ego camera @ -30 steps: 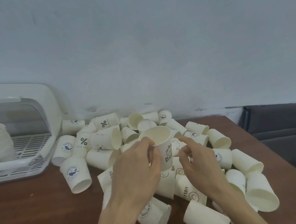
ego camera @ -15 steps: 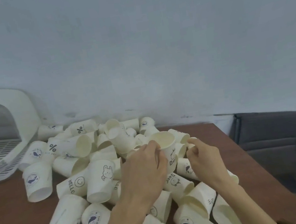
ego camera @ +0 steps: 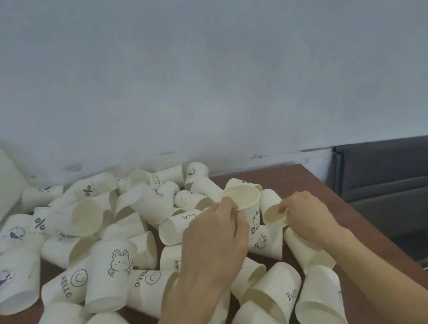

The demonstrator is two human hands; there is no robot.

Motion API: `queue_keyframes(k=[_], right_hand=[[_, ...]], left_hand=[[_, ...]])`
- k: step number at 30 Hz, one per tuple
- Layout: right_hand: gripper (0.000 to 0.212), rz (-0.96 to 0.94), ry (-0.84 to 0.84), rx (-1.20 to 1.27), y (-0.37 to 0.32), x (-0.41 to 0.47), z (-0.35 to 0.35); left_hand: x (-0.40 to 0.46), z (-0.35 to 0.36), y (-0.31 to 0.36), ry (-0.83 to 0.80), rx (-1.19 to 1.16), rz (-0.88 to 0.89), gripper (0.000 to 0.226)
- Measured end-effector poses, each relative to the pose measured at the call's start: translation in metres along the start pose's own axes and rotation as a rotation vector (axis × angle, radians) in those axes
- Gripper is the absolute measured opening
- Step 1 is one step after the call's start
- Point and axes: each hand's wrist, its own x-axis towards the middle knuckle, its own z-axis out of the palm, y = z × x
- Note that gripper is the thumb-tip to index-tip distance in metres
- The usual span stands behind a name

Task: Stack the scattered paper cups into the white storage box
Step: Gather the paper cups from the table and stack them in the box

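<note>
Paper cups look light & crushable: left hand (ego camera: pixel 214 245) holds upright "Bear" cup (ego camera: pixel 247 209) by rim/wall, right hand (ego camera: pixel 305 213) pinches tipped cup (ego camera: pixel 271 208) at rim—grip gently.

Pale blue-grey wall (ego camera: pixel 220 63) fills upper half, scuff marks low near worktop edge. Reddish-brown wooden worktop (ego camera: pixel 307 184) butts against wall. Dark grey seats with black frame (ego camera: pixel 405 188) to right, beside worktop. Light soft, even.
</note>
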Motion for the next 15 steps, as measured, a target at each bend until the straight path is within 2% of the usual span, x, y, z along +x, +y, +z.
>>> queue_keyframes(k=[6, 13, 15], right_hand=[[0.048, -0.098, -0.088, -0.266, 0.013, 0.006, 0.01], [0.018, -0.131, -0.088, -0.352, 0.01, 0.005, 0.0], [0.016, -0.134, -0.058, -0.358, 0.008, 0.002, -0.008]], left_hand=[[0.002, 0.01, 0.002, 0.0, 0.001, 0.007, 0.019], [0.0, 0.007, 0.01, -0.011, 0.019, 0.009, 0.019], [-0.002, 0.005, 0.012, -0.007, 0.015, 0.014, 0.019]])
